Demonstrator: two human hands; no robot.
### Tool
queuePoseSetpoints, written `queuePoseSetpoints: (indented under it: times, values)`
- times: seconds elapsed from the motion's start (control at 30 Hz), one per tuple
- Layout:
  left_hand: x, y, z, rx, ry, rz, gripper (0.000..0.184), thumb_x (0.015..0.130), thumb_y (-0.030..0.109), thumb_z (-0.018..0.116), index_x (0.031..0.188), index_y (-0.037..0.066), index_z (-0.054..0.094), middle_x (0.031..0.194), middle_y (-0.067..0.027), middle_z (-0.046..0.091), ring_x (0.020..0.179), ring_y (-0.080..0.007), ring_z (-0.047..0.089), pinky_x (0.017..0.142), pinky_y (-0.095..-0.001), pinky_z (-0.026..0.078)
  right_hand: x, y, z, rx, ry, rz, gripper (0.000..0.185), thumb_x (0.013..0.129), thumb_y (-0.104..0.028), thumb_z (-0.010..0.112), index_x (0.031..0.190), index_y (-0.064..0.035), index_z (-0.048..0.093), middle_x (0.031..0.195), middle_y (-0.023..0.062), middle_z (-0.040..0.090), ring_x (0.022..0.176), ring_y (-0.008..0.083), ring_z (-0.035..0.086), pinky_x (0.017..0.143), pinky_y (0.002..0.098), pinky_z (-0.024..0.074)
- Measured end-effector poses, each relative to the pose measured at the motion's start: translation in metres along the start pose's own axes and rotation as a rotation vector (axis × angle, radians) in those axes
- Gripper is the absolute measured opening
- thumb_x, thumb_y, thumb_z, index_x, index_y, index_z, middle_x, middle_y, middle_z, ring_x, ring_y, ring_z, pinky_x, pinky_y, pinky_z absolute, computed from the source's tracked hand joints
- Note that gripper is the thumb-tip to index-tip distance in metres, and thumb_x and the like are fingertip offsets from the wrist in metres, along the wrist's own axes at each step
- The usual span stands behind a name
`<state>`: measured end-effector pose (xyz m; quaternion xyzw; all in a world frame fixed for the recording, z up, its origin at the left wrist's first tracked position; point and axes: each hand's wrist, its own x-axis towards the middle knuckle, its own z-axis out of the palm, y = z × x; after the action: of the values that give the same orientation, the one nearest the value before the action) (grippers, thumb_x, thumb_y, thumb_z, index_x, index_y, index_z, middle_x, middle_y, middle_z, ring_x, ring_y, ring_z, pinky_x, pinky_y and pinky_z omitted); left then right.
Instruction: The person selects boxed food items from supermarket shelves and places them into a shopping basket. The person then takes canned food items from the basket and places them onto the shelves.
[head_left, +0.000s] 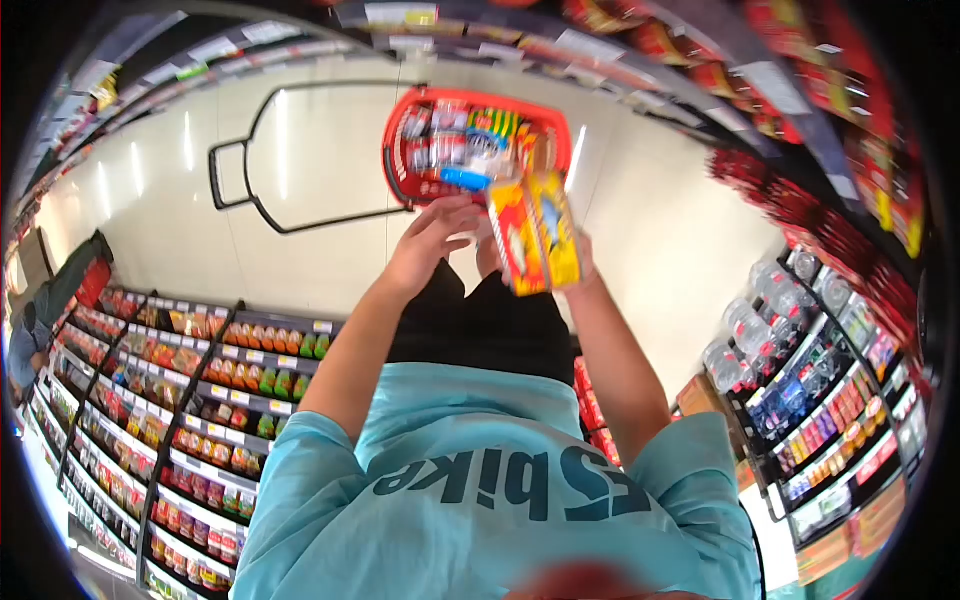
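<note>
A red shopping basket [565,130] stands on the floor in front of me, filled with packaged goods. Among them I make out a green-and-yellow striped pack [493,123] and something with a bright blue part [465,178]. My right hand [584,262] grips a yellow-and-red package [535,235] from its right side, held over the basket's near right edge. Motion blurs its print, and the fingers behind it are mostly hidden. Close to the basket's near rim is my left hand [437,240], fingers loosely bent and apart, with nothing visible in it; whether it touches the rim I cannot tell.
The basket's long black handle [230,175] lies extended to the left across the pale tiled floor [330,170]. Stocked shelves [215,400] run along the left, and others curve along the top. Large clear bottles [750,325] stand on the right. Another person [28,345] is at the far left.
</note>
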<state>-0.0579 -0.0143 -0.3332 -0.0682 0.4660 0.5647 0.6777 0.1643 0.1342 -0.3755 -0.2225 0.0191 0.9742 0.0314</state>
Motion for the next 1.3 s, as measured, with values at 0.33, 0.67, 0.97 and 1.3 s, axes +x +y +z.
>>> queuePoseSetpoints:
  times: [0.33, 0.67, 0.97, 1.3]
  values:
    - [-0.154, 0.122, 0.126, 0.643, -0.437, 0.063, 0.077, 0.085, 0.024, 0.081, 0.144, 0.001, 0.037, 0.129, -0.0102, 0.058, 0.120, -0.0202, 0.055, 0.105, -0.0346, 0.044, -0.084, 0.003, 0.237, -0.299, 0.316, 0.409, 0.055, 0.094, -0.030, 0.064, 0.141, -0.0039, 0.050, 0.128, 0.0155, 0.065, 0.111, 0.0248, 0.067, 0.098, 0.0398, 0.0515]
    - [-0.213, 0.176, 0.184, 0.506, -0.299, 0.384, 0.059, 0.089, 0.017, 0.075, 0.137, 0.001, 0.047, 0.124, -0.0085, 0.063, 0.114, -0.0182, 0.059, 0.101, -0.0352, 0.047, -0.118, -0.001, 0.337, -0.322, -0.050, 0.012, 0.079, 0.091, -0.064, 0.058, 0.147, -0.0091, 0.045, 0.143, 0.0123, 0.055, 0.132, 0.0272, 0.052, 0.110, 0.0450, 0.0422]
    - [-0.250, 0.236, 0.255, 0.552, -0.252, 0.694, 0.065, 0.082, 0.019, 0.082, 0.134, 0.000, 0.048, 0.124, -0.0104, 0.063, 0.115, -0.0167, 0.058, 0.100, -0.0340, 0.048, -0.139, -0.008, 0.424, -0.864, -0.003, -0.599, 0.069, 0.078, -0.009, 0.082, 0.138, 0.0015, 0.049, 0.129, 0.0139, 0.064, 0.116, 0.0216, 0.064, 0.103, 0.0376, 0.0499]
    - [-0.244, 0.279, 0.297, 0.735, -0.247, 0.893, 0.063, 0.079, 0.017, 0.085, 0.130, -0.002, 0.053, 0.118, -0.0117, 0.065, 0.106, -0.0168, 0.063, 0.093, -0.0330, 0.052, -0.173, -0.034, 0.420, -0.758, -0.058, -0.691, 0.067, 0.076, -0.010, 0.080, 0.136, 0.0034, 0.052, 0.126, 0.0149, 0.065, 0.114, 0.0217, 0.064, 0.102, 0.0371, 0.0505]
